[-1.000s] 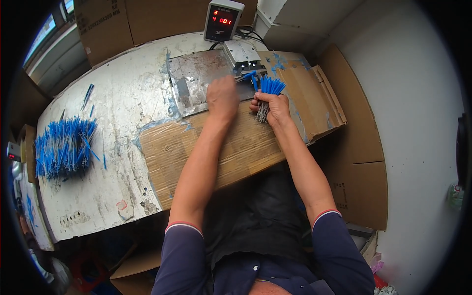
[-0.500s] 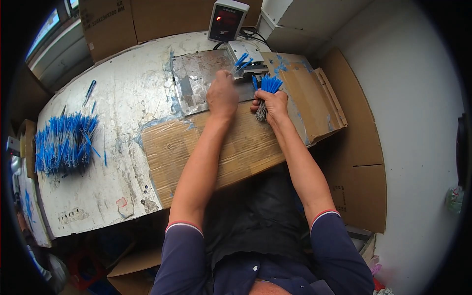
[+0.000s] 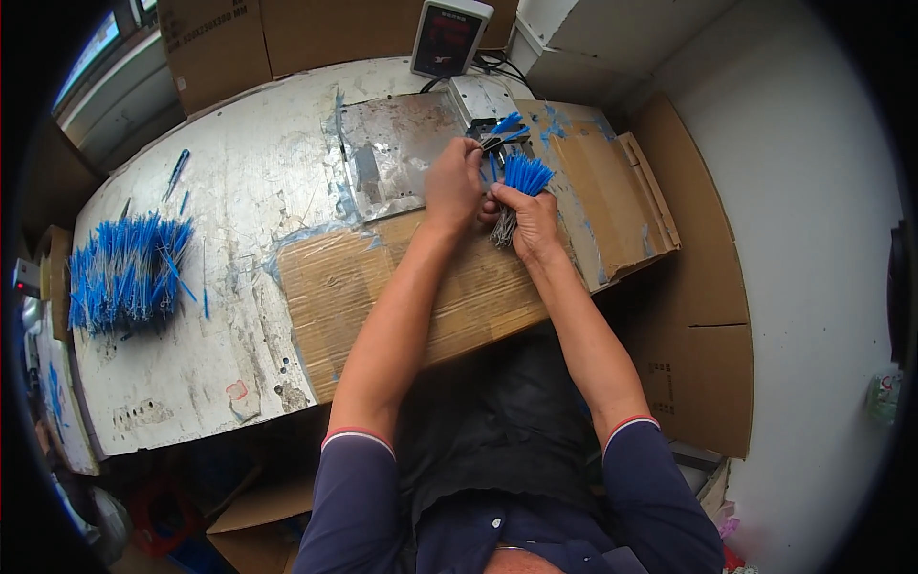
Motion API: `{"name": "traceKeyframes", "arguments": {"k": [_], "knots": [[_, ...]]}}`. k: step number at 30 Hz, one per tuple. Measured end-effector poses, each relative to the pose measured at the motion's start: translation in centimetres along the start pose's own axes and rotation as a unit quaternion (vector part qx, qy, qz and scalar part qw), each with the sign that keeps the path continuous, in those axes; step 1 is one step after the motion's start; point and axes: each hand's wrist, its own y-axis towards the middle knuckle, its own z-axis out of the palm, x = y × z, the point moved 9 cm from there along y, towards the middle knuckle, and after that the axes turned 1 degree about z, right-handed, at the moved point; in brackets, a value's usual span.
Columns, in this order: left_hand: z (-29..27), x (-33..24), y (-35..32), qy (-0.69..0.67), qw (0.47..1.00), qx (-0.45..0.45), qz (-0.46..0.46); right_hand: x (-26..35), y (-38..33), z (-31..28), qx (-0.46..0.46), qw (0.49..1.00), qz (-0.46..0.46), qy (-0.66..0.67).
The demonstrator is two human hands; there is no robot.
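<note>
My right hand [image 3: 537,226] is closed round a thick bundle of thin grey wires with blue plastic ends [image 3: 526,174], blue ends up and away from me. Close beside it on the left, my left hand [image 3: 453,184] pinches a few more of these blue-ended wires [image 3: 507,124]. Their blue ends point up and right, in front of a small metal machine [image 3: 481,99] at the back of the table. At the far left of the table lies a big heap of the same blue-ended wires [image 3: 129,275].
A display box [image 3: 446,40] on the table stands behind the machine, cables beside it. Under my hands are a metal plate [image 3: 387,143] and taped cardboard [image 3: 382,287]. A pen [image 3: 176,174] lies near the heap. Cardboard [image 3: 703,258] and a white wall [image 3: 813,239] bound the right side.
My left hand has moved right, closer to the machine and to my right hand, with its few wires. My right hand has dipped slightly toward me. The red display light has gone dim.
</note>
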Motion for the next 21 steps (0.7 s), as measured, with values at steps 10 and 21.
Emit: {"name": "traceKeyframes", "arguments": {"k": [10, 21], "knots": [[0.9, 1.2, -0.1, 0.042, 0.999, 0.012, -0.01, 0.6, -0.3, -0.8, -0.036, 0.998, -0.039, -0.04], [-0.7, 2.2, 0.0, 0.022, 0.995, -0.055, -0.079, 0.8, 2.2, -2.9, -0.106, 0.991, -0.014, -0.078]]}}
